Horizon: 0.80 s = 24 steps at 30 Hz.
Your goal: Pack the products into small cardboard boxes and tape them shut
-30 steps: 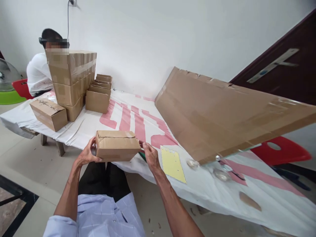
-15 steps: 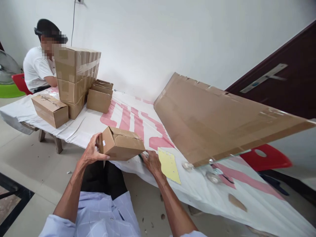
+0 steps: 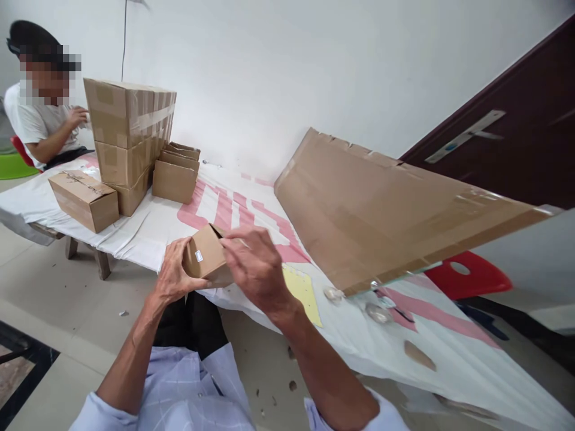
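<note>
A small brown cardboard box [image 3: 204, 257] with a white label on its end is at the table's near edge. My left hand [image 3: 174, 272] grips its left end, thumb along the lower edge and fingers behind. A dark gap shows at the top flap. Over the box's top, my right hand [image 3: 258, 269] has its fingers curled and pinched at that flap edge; what they hold, if anything, is hidden. The right hand covers much of the box's far side. A yellow sheet of paper [image 3: 305, 293] lies partly behind my right wrist.
Stacked taped boxes [image 3: 108, 114], a single closed box [image 3: 85, 200] and some open cartons [image 3: 175, 179] stand at the left. A large cardboard panel [image 3: 381, 209] leans at the right. Beyond the stack sits a co-worker [image 3: 36, 131]. A red chair [image 3: 471, 275] is behind the panel.
My right hand has risen from the box's lower right corner to its top flap, near the labelled end. The box has turned, its labelled end facing me more. The co-worker's hand now shows.
</note>
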### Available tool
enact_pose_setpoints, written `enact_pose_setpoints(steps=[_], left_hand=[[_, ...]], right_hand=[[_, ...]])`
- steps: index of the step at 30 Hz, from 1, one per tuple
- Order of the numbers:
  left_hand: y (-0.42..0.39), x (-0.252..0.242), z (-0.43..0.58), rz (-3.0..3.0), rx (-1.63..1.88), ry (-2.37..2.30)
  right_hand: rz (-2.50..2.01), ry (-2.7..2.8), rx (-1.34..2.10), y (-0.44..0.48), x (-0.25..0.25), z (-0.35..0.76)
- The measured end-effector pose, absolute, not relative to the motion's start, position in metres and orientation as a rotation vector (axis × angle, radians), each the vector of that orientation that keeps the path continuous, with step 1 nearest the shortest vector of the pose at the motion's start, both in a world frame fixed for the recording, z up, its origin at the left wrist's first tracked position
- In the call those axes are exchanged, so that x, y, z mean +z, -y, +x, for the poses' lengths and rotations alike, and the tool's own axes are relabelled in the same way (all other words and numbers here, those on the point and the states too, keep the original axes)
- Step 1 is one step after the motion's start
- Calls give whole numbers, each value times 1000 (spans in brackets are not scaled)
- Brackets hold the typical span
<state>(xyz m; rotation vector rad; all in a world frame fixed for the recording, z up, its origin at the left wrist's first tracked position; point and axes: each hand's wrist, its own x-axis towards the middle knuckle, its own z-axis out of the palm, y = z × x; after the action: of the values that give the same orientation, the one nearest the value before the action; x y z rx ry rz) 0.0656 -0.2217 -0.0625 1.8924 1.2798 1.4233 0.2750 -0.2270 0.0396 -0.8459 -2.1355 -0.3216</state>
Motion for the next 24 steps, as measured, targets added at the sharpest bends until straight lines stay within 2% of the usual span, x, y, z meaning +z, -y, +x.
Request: enact_pose_setpoints(steps=[7,18,24], left_hand=[[229,-61,87,1882,1507,-1347],[230,-63,93,1899,1531,-1389],[232,-63,94,1896,1510,-1399]], right_hand=[[-883,2597,-603,211,27,246],[-873,2621,-757,207,22,252],[-873,2649,-679,206,22,253]])
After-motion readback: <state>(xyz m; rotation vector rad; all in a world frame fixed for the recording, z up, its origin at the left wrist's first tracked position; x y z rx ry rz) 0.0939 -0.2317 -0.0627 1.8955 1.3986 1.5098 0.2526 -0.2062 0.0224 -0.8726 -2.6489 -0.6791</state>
